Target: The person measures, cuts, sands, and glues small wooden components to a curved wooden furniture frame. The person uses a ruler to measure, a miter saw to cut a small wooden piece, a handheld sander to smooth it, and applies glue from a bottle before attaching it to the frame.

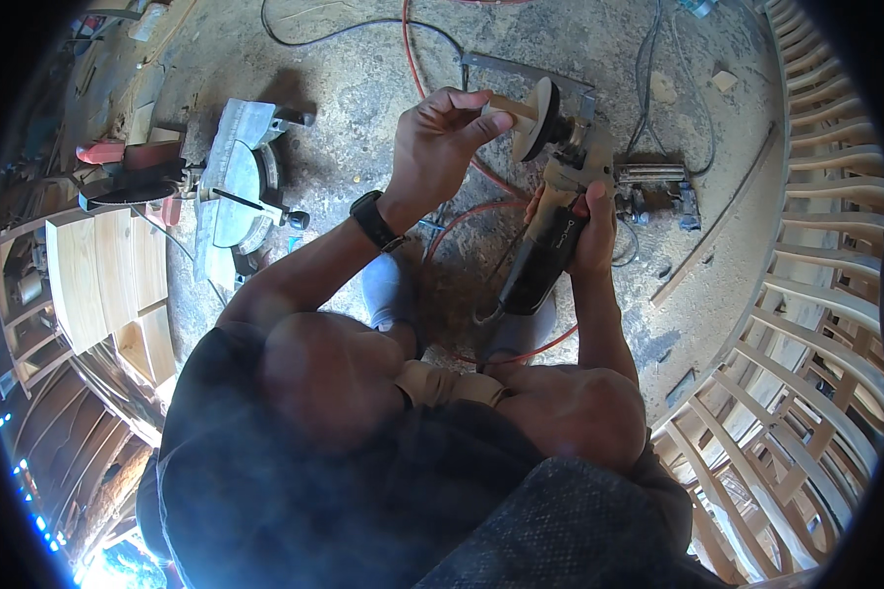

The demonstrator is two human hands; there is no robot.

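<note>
My right hand (pixel 593 236) wraps round the body of an angle grinder (pixel 545 240), black at the rear and dull metal at the head. The grinder is held up off the floor with its head pointing away from me. A round sanding disc (pixel 542 120) with a dark backing faces left. My left hand (pixel 440 137), with a black watch on the wrist, pinches a small strip of wood (pixel 509 106). The strip's far end meets the face of the disc; whether the disc is spinning I cannot tell.
A mitre saw (pixel 238 187) stands on the floor at left, near pale wooden panels (pixel 98 270). Red hose (pixel 496 182) and dark cables (pixel 648 74) snake over the dusty floor. A metal tool (pixel 658 177) lies beyond the grinder. Rows of curved wooden slats (pixel 825 226) line the right side.
</note>
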